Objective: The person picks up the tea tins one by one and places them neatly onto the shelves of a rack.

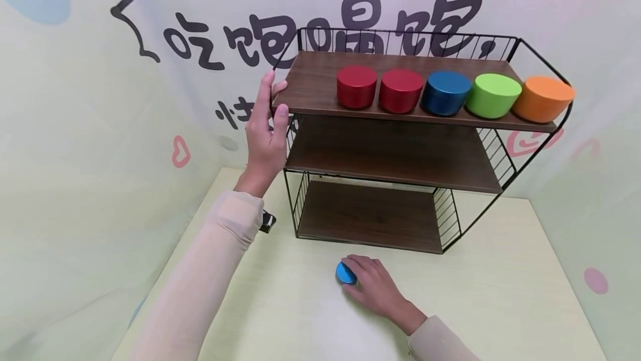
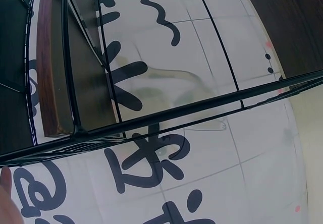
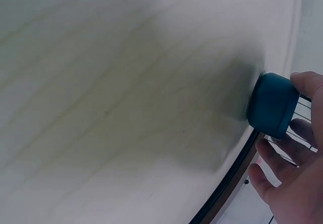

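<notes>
A three-tier rack (image 1: 370, 152) with dark wood boards and black wire sides stands on the table. My left hand (image 1: 267, 138) holds the rack's left end at the top board, thumb in front and fingers by the wire side. Only a bit of that hand shows in the left wrist view, at the lower left corner. On the table in front of the rack is a small round blue tin (image 1: 345, 273). My right hand (image 1: 373, 286) grips this tin from the right between thumb and fingers. The right wrist view shows the tin (image 3: 272, 105) close to the tabletop, its lower fingers spread.
Along the top board's front edge sit two red tins (image 1: 356, 87), a dark blue tin (image 1: 446, 93), a green tin (image 1: 493, 95) and an orange tin (image 1: 543, 99). A small black object (image 1: 267, 221) lies left of the rack. Printed cloth (image 1: 125, 127) surrounds the table (image 1: 506, 283).
</notes>
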Demonstrator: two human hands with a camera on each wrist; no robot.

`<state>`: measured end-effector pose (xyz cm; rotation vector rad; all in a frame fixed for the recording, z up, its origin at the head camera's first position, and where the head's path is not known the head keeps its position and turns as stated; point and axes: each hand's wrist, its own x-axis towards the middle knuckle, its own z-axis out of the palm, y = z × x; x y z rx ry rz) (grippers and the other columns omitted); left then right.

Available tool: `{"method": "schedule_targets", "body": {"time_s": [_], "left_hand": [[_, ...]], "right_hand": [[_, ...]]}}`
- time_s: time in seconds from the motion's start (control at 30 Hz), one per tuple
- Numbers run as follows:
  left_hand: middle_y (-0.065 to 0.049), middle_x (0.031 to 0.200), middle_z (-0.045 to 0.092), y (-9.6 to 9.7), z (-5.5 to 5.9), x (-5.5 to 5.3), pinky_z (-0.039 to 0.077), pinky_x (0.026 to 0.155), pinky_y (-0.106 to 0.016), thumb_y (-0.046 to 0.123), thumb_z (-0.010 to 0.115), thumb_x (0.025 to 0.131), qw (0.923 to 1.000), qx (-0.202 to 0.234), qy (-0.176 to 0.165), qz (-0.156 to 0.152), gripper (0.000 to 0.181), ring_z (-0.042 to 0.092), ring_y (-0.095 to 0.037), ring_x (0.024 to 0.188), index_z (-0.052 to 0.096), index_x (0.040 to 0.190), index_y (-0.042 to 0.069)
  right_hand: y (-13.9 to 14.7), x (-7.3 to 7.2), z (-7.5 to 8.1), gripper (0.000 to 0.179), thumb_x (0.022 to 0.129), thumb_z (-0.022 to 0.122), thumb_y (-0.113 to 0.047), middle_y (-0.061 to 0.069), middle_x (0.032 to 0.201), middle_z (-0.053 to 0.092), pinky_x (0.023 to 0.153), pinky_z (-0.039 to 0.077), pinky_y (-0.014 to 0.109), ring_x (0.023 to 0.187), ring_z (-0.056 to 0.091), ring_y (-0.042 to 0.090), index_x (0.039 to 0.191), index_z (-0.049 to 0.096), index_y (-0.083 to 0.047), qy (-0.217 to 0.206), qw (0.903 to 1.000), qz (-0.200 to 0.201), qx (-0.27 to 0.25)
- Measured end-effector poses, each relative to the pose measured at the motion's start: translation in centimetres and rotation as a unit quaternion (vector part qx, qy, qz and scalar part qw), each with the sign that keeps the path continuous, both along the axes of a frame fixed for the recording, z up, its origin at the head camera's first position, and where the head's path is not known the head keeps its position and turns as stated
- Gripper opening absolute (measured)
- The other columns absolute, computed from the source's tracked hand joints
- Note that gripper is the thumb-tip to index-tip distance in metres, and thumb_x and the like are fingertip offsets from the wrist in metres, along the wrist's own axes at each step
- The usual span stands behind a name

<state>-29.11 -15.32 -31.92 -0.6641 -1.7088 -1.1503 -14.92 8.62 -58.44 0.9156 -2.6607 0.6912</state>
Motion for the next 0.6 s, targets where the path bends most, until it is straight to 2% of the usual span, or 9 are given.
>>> {"method": "schedule_targets", "body": {"time_s": [0.27,0.6], "left_hand": [[-0.009,0.131,0.063,0.08,-0.01,0.02,0.04,0.096,-0.032,0.032,0.047,0.104,1.0,0.002,0.001,-0.002,0.054,0.054,-0.018,0.127,0.043,0.148,0.001],[-0.009,0.132,0.063,-0.02,-0.02,0.03,0.04,0.095,-0.032,0.029,0.047,0.103,1.0,-0.001,0.003,-0.003,0.053,0.054,-0.019,0.127,0.043,0.148,0.002]], "right_hand": [[0.08,-0.03,-0.22,0.053,0.08,0.082,-0.023,0.011,0.124,0.067,0.088,0.051,0.049,0.114,0.063,0.03,0.127,0.063,-0.006,-0.034,0.9991,-0.006,-0.023],[0.0,-0.19,-0.22,0.052,0.081,0.081,-0.024,0.011,0.123,0.067,0.089,0.051,0.049,0.112,0.064,0.029,0.127,0.063,-0.007,-0.043,0.9989,-0.005,-0.018]]}}
